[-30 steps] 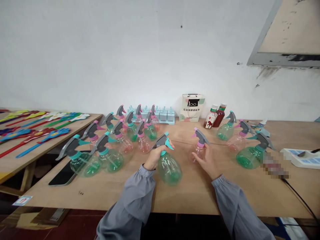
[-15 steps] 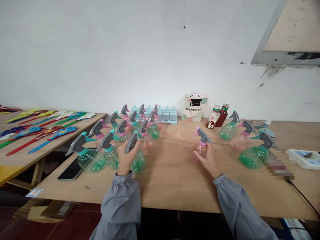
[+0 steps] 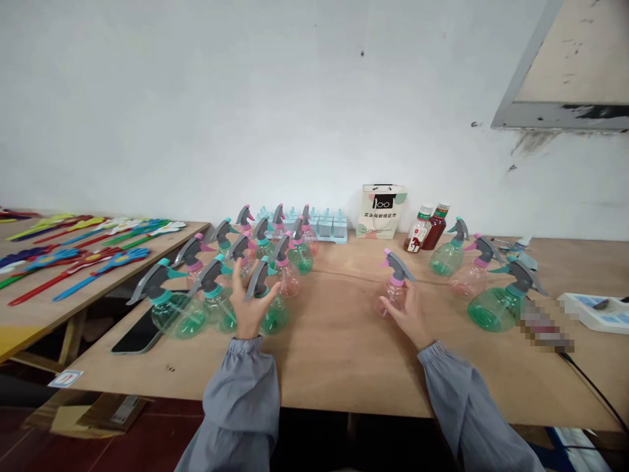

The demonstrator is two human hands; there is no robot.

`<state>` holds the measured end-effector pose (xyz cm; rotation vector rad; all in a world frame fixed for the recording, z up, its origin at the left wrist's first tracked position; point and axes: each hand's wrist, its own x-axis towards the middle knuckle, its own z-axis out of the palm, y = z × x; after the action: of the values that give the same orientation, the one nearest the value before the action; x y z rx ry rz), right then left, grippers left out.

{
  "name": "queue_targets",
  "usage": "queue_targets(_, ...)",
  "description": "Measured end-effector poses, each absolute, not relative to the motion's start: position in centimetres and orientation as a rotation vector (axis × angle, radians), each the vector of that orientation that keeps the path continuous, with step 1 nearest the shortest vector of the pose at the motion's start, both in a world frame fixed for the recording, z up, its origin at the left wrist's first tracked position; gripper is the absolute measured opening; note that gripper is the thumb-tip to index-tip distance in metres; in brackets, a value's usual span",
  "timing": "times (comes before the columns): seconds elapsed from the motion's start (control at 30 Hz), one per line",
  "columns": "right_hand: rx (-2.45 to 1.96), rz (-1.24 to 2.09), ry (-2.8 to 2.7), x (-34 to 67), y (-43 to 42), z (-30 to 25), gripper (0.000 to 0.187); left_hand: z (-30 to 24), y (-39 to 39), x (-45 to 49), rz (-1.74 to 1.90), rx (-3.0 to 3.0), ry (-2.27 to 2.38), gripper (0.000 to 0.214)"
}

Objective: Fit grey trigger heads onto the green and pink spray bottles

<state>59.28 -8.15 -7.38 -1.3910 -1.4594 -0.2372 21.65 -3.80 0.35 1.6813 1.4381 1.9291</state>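
Observation:
My right hand (image 3: pixel 410 314) is wrapped round the body of a clear pink spray bottle (image 3: pixel 392 298), which stands upright on the wooden table. Just behind a green spray bottle (image 3: pixel 275 316) at the front of the left cluster, my left hand (image 3: pixel 250 305) has its thumb and fingers spread apart around the grey trigger head, holding nothing. More green and pink bottles crowd beside it, among them a green spray bottle (image 3: pixel 179 314) at the far left. On the right stand a pink spray bottle (image 3: pixel 466 278) and two green ones, the nearer green spray bottle (image 3: pixel 494 308) included.
A phone (image 3: pixel 137 334) lies by the left cluster. Against the wall are light-blue moulds (image 3: pixel 327 227), a paper bag (image 3: pixel 381 213) and two drink bottles (image 3: pixel 435 227). A white power strip (image 3: pixel 597 314) sits at right. Colourful hand-shaped clappers (image 3: pixel 98 262) cover the left table.
My left hand has opened, its fingers and thumb spreading away from the green spray bottle's head. My right hand stays on the pink bottle. The view has shifted slightly.

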Motion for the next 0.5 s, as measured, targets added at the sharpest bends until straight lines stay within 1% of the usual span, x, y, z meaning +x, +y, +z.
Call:
queue_targets(0.07, -1.395, -0.238, -1.458, 59.2, -8.2, -7.4, 0.067, 0.3, -3.6, 21.2, 2.148, 1.643, 1.443, 0.116)
queue_targets(0.1, -1.399, -0.235, -1.460, 59.2, -8.2, -7.4, 0.067, 0.2, -3.5, 21.0, 2.276, 1.586, 1.506, 0.120)
queue_targets(0.13, -1.403, -0.229, -1.463, 59.2, -8.3, -7.3, 0.067, 0.2, -3.4, 20.8, 2.380, 1.508, 1.602, 0.119)
queue_targets(0.2, -1.408, -0.223, -1.463, 59.2, -8.2, -7.3, 0.066, 0.0, -3.7, 21.3, 2.438, 1.362, 1.783, 0.104)
queue_targets(0.23, -1.408, -0.225, -1.463, 59.1, -8.2, -7.3, 0.065, -0.1, -4.2, 21.9, 2.387, 1.344, 1.809, 0.093)
queue_targets(0.3, -1.409, -0.248, -1.455, 58.7, -8.1, -7.3, 0.064, -0.2, -5.6, 24.3, 2.204, 1.455, 1.675, 0.076)
queue_targets(0.37, -1.418, -0.287, -1.438, 57.9, -8.2, -7.5, 0.066, -0.2, -7.4, 27.9, 1.985, 1.682, 1.333, 0.071)
queue_targets(0.43, -1.431, -0.298, -1.444, 56.7, -8.4, -7.8, 0.068, 0.0, -8.7, 32.0, 1.740, 1.853, 1.026, 0.071)
queue_targets(0.47, -1.431, -0.290, -1.466, 56.0, -8.6, -8.0, 0.067, 0.2, -9.1, 34.1, 1.632, 1.877, 0.978, 0.078)
queue_targets(0.5, -1.423, -0.274, -1.505, 55.2, -8.8, -8.2, 0.064, 0.4, -9.3, 36.0, 1.547, 1.871, 0.958, 0.091)
